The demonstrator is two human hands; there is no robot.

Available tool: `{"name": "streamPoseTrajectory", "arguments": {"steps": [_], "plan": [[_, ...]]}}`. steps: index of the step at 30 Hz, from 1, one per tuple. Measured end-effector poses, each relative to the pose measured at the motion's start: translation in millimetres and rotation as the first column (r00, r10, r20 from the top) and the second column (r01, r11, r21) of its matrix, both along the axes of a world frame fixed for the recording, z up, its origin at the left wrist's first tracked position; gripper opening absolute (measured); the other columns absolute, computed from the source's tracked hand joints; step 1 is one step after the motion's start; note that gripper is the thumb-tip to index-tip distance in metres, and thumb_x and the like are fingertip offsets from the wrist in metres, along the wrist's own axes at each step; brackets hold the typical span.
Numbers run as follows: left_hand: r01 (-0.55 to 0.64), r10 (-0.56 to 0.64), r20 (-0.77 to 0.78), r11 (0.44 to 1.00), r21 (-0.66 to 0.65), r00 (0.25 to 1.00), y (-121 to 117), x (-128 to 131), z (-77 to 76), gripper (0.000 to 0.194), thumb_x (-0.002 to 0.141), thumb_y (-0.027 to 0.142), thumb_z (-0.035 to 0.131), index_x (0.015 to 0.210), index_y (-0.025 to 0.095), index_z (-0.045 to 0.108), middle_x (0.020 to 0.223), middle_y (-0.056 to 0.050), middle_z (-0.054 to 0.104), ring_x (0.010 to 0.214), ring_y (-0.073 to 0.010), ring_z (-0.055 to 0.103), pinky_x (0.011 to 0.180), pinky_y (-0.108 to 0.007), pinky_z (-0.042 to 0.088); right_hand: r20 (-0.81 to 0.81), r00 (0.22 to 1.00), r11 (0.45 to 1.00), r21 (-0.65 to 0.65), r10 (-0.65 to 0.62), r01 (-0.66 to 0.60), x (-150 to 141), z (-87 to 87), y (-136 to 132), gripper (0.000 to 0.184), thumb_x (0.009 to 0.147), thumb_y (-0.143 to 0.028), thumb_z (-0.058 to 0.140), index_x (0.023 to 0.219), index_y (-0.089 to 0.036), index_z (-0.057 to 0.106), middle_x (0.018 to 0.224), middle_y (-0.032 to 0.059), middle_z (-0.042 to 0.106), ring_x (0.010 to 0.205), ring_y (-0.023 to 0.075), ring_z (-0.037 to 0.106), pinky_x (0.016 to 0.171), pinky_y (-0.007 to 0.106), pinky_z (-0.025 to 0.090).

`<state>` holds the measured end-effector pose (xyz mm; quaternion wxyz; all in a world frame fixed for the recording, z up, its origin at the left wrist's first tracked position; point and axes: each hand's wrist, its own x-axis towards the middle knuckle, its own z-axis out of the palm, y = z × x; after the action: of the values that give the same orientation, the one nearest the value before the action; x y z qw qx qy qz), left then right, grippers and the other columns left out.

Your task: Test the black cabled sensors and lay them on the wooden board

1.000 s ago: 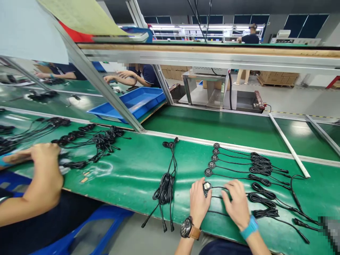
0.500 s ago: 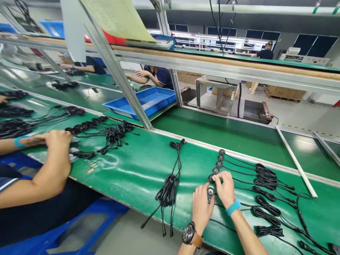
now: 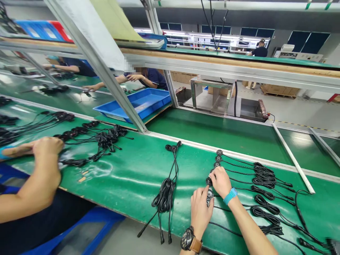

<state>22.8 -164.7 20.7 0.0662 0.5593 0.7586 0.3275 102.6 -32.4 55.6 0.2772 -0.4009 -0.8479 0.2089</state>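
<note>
My left hand (image 3: pixel 200 205) has its thumb and fingers closed around a round black cable end (image 3: pixel 209 194) with a silvery centre ring. My right hand (image 3: pixel 221 180) is pinched just above, at another round black disc (image 3: pixel 209 181); whatever lies between its fingertips is hidden. Farther up, more round discs (image 3: pixel 218 158) stand in a row on the green table (image 3: pixel 127 177). Their cables run right to tied black cable bundles (image 3: pixel 264 175). Left of my hands lies a separate tied cable bundle (image 3: pixel 164 194), its discs toward the back.
At left, a co-worker's hands (image 3: pixel 47 145) are at work beside piled black cables (image 3: pixel 108 136). A blue tray (image 3: pixel 135 102) sits behind a slanting metal post (image 3: pixel 106 78). Another person reaches across beyond it. A white bar (image 3: pixel 293 159) crosses at right.
My right hand has shifted slightly up the row of discs, covering more of them. My left hand keeps its hold. The view has turned a little; a person across the line has stretched out an arm.
</note>
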Motion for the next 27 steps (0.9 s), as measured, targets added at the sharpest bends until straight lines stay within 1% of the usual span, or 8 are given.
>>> {"name": "streamPoseTrajectory", "arguments": {"steps": [7,12,14,16,18,20,24,27], "plan": [[0.052,-0.050,-0.027,0.998,0.045,0.998,4,-6,-10.9,0.037,0.089,0.031,0.055,0.123,0.021,0.062,0.102,-0.009,0.065,0.095,-0.0269,0.059,0.082,-0.042,0.050,0.178,0.982,0.996,0.056,0.057,-0.068,1,-3.7,-12,0.013,0.098,-0.022,0.052,0.091,-0.021,0.063,0.094,0.0053,0.063,0.088,0.0194,0.058,0.076,0.030,0.047],[0.110,-0.103,-0.104,0.992,0.059,0.989,11,-14,-21.7,0.041,0.089,0.047,0.051,0.115,0.019,0.064,0.099,-0.011,0.066,0.094,-0.0298,0.061,0.085,-0.045,0.051,0.096,0.992,0.996,0.013,0.083,-0.084,34,6.4,-18,0.017,0.098,-0.032,0.055,0.105,-0.023,0.068,0.101,0.0046,0.067,0.091,0.0187,0.061,0.078,0.029,0.049],[0.106,-0.096,-0.161,0.993,0.054,0.982,11,-11,-18.1,0.047,0.090,0.052,0.048,0.116,0.016,0.063,0.103,-0.014,0.066,0.097,-0.0317,0.061,0.086,-0.047,0.051,-0.016,1.000,1.000,0.025,0.008,-0.008,68,15.5,-24,0.021,0.098,-0.032,0.053,0.111,-0.024,0.068,0.105,0.0044,0.069,0.096,0.0189,0.062,0.085,0.031,0.050],[0.080,-0.065,-0.222,0.995,0.057,0.973,11,-1,-7.9,0.051,0.091,0.055,0.045,0.117,0.014,0.062,0.109,-0.017,0.065,0.102,-0.0340,0.060,0.086,-0.049,0.050,-0.145,0.979,0.989,0.025,-0.140,0.145,113,22.5,-31,0.024,0.100,-0.031,0.049,0.112,-0.024,0.069,0.104,0.0048,0.071,0.099,0.0195,0.062,0.089,0.034,0.049],[0.081,-0.061,-0.260,0.994,0.067,0.964,14,18,6.5,0.049,0.093,0.054,0.043,0.119,0.016,0.060,0.115,-0.017,0.063,0.108,-0.0351,0.058,0.087,-0.050,0.049,-0.239,0.915,0.941,0.006,-0.326,0.337,168,24.1,-38,0.027,0.101,-0.031,0.045,0.109,-0.024,0.071,0.100,0.0056,0.072,0.097,0.0205,0.062,0.088,0.036,0.050],[0.129,-0.104,-0.267,0.988,0.080,0.958,23,42,21.3,0.044,0.095,0.051,0.044,0.119,0.018,0.060,0.119,-0.016,0.062,0.112,-0.0349,0.057,0.088,-0.050,0.048,-0.263,0.831,0.861,0.002,-0.490,0.508,226,19.0,-45,0.029,0.102,-0.033,0.044,0.103,-0.024,0.072,0.096,0.0066,0.071,0.094,0.0219,0.062,0.086,0.037,0.049],[0.315,-0.290,-0.174,0.938,0.143,0.941,47,98,42.0,0.034,0.094,0.044,0.051,0.117,0.020,0.061,0.115,-0.013,0.064,0.109,-0.0315,0.059,0.092,-0.049,0.048,-0.164,0.710,0.713,0.055,-0.684,0.699,318,-4.9,-63,0.033,0.102,-0.038,0.045,0.092,-0.022,0.071,0.088,0.0075,0.069,0.088,0.0233,0.060,0.081,0.037,0.045],[0.506,-0.500,-0.082,0.850,0.143,0.862,57,144,48.9,0.027,0.095,0.037,0.052,0.116,0.022,0.062,0.114,-0.011,0.066,0.109,-0.0285,0.060,0.096,-0.049,0.048,-0.090,0.671,0.665,0.090,-0.736,0.742,353,-24.2,-76,0.038,0.102,-0.041,0.044,0.080,-0.021,0.069,0.079,0.0069,0.067,0.081,0.0228,0.058,0.079,0.036,0.042]]}}
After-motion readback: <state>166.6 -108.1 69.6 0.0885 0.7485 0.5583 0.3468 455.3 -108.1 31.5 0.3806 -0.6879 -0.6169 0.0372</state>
